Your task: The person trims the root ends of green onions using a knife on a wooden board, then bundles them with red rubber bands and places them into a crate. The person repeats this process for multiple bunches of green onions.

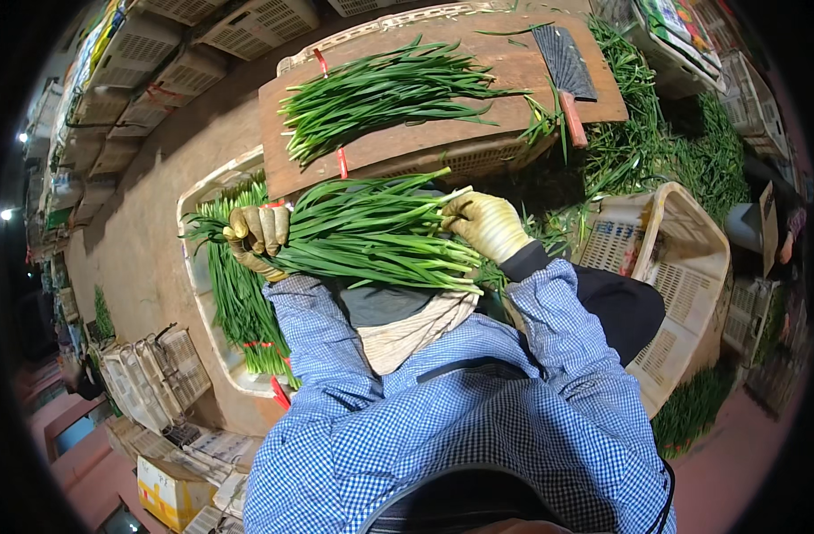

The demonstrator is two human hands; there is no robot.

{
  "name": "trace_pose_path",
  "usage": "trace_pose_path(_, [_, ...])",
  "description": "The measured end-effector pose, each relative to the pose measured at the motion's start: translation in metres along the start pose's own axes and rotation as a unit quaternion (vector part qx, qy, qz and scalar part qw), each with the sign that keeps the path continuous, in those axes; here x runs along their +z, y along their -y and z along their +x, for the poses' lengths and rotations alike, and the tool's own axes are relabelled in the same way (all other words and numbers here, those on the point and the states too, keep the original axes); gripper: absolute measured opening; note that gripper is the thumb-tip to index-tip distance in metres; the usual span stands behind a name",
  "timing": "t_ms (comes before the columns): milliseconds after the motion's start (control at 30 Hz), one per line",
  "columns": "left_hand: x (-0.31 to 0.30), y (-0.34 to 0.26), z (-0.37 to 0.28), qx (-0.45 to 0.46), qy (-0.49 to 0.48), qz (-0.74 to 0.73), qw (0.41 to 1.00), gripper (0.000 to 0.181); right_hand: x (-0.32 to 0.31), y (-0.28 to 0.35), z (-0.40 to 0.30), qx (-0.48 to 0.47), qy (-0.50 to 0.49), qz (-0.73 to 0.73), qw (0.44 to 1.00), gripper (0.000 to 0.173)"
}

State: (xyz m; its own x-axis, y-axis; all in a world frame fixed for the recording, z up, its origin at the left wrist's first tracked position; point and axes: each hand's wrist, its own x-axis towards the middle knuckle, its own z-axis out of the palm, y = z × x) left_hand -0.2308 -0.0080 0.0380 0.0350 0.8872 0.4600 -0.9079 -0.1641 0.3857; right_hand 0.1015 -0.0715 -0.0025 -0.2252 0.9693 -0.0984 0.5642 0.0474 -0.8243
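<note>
My left hand, in a stained work glove, is closed around the leafy end of a bunch of garlic chives lying across my lap. My right hand, gloved too, pinches a pale stem at the bunch's other end. Beyond it, a second pile of chives rests on a wooden board, over two red ties whose ends stick out. A broad cleaver with a reddish handle lies at the board's right end.
At the left a plastic crate holds tied chive bundles. Loose chives cover the ground at the right, near a tilted crate. Stacked crates stand at the upper left, and a cardboard box at the lower left. Another person's hand shows far right.
</note>
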Motion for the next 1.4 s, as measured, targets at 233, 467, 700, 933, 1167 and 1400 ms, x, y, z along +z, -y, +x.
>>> trace_pose_path(233, [-0.001,-0.004,-0.007,0.01,-0.03,-0.015,0.999,0.026,-0.02,-0.023,-0.014,0.319,-0.103,0.426,0.84,0.011])
trace_pose_path(467, [-0.007,-0.005,-0.006,0.011,-0.019,-0.005,1.0,0.026,-0.043,0.014,-0.053,0.106,0.028,0.291,0.95,0.028])
trace_pose_path(700, [0.0,-0.006,-0.002,0.008,-0.01,0.009,1.0,0.027,-0.013,0.046,-0.007,-0.116,0.115,-0.206,0.965,0.025])
trace_pose_path(933, [-0.002,-0.008,-0.004,0.01,-0.007,0.026,1.0,0.027,-0.008,0.042,-0.019,-0.059,0.089,-0.128,0.986,0.021])
trace_pose_path(1167, [-0.01,-0.017,-0.008,0.015,-0.013,0.001,1.0,0.025,-0.007,0.014,-0.05,0.088,0.114,-0.16,0.977,0.019])
trace_pose_path(1400, [-0.007,-0.018,-0.006,0.006,-0.007,-0.001,1.0,0.025,-0.01,-0.02,-0.063,0.063,-0.067,-0.169,0.981,0.025])
